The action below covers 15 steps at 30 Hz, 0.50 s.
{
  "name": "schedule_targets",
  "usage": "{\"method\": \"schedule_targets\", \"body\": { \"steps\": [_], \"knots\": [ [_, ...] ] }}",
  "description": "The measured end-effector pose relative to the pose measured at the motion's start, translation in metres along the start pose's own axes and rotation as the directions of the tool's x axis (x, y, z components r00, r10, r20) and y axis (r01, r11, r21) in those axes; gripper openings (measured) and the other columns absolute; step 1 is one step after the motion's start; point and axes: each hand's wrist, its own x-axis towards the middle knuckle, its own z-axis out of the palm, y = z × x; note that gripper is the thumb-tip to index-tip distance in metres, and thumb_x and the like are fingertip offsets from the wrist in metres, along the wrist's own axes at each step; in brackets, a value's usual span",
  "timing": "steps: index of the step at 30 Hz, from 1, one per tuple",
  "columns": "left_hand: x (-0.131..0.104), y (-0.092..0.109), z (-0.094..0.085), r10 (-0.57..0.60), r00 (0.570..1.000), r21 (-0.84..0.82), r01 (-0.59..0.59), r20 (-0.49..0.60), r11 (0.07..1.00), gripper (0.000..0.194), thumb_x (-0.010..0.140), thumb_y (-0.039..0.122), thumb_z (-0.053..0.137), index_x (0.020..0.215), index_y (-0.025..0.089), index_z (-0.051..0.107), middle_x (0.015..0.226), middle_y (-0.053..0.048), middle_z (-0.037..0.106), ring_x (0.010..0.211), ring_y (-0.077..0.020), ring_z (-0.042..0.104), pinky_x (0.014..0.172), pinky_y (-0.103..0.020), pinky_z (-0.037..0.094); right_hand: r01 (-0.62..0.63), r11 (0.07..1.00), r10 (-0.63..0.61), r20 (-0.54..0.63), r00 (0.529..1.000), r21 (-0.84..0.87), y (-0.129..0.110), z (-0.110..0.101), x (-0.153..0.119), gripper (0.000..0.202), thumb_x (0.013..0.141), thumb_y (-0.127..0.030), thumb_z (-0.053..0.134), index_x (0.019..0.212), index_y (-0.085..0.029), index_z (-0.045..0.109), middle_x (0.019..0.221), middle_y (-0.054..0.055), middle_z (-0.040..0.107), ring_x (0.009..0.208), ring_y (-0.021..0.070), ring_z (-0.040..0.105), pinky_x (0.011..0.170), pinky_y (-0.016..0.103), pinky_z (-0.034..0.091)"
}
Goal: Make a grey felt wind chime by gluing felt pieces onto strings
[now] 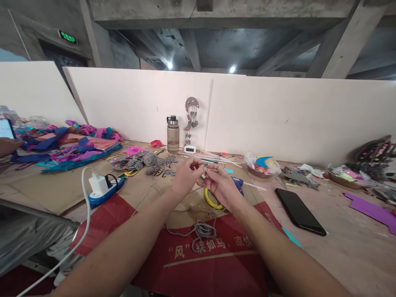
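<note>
My left hand (186,175) and my right hand (221,186) meet over the middle of the table, thumbs and fingertips pinched together. Something small is between them, too small and too covered by fingers to name. Under my right hand lies a yellow loop handle (210,201), partly hidden by that hand. Just beyond it rests a blue glue gun (238,185) with a white stick (256,187) reaching to the right. Nearer to me, a loose coil of grey yarn (204,231) lies on red printed card (216,268), with thin strands trailing around it.
Grey yarn balls (150,159) lie left of my hands. Behind stand a water bottle (173,136), a small clock (189,149) and a hanging moon decoration (192,105). A black phone (300,211) lies right, a blue power strip (105,193) left. Another person's hand (9,146) shows far left.
</note>
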Motion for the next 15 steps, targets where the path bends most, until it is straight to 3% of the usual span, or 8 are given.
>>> {"method": "schedule_targets", "body": {
  "steps": [3, 6, 11, 15],
  "knots": [
    [0.001, -0.002, 0.003, -0.135, 0.989, -0.143, 0.144, 0.066, 0.979, 0.006, 0.071, 0.023, 0.063, 0.072, 0.017, 0.061, 0.067, 0.001, 0.06, 0.061, -0.0117, 0.05, 0.061, -0.024, 0.039, 0.076, 0.99, -0.083, -0.058, 0.995, -0.121, 0.001, -0.009, 0.003, 0.035, 0.065, -0.038, 0.072, 0.085, -0.021, 0.049, 0.063, -0.009, 0.043, 0.048, 0.0055, 0.032, 0.045, 0.019, 0.029],
    [0.002, -0.004, 0.006, -0.19, 0.973, -0.237, 0.216, 0.129, 0.947, 0.009, 0.069, 0.024, 0.065, 0.07, 0.016, 0.061, 0.064, 0.002, 0.058, 0.06, -0.0106, 0.05, 0.061, -0.023, 0.039, 0.186, 0.91, -0.235, -0.092, 0.968, -0.37, 0.003, -0.017, 0.007, 0.024, 0.071, -0.038, 0.065, 0.079, -0.02, 0.051, 0.064, -0.007, 0.045, 0.05, 0.0073, 0.034, 0.045, 0.021, 0.028],
    [0.001, -0.004, 0.008, -0.215, 0.964, -0.282, 0.252, 0.159, 0.926, 0.011, 0.066, 0.025, 0.067, 0.069, 0.016, 0.061, 0.063, 0.003, 0.057, 0.057, -0.0093, 0.048, 0.058, -0.022, 0.038, 0.268, 0.672, -0.434, -0.074, 0.898, -0.69, 0.001, -0.018, 0.005, 0.015, 0.08, -0.035, 0.055, 0.078, -0.019, 0.055, 0.065, -0.004, 0.048, 0.059, 0.012, 0.042, 0.055, 0.025, 0.035],
    [0.001, -0.005, 0.009, -0.18, 0.97, -0.272, 0.22, 0.164, 0.937, 0.008, 0.065, 0.021, 0.066, 0.068, 0.016, 0.06, 0.064, 0.003, 0.057, 0.058, -0.009, 0.048, 0.058, -0.022, 0.038, 0.235, 0.614, -0.453, -0.093, 0.887, -0.753, -0.004, -0.016, 0.002, 0.014, 0.078, -0.033, 0.055, 0.076, -0.019, 0.055, 0.063, -0.004, 0.047, 0.059, 0.0123, 0.041, 0.057, 0.026, 0.034]
  ]
}}
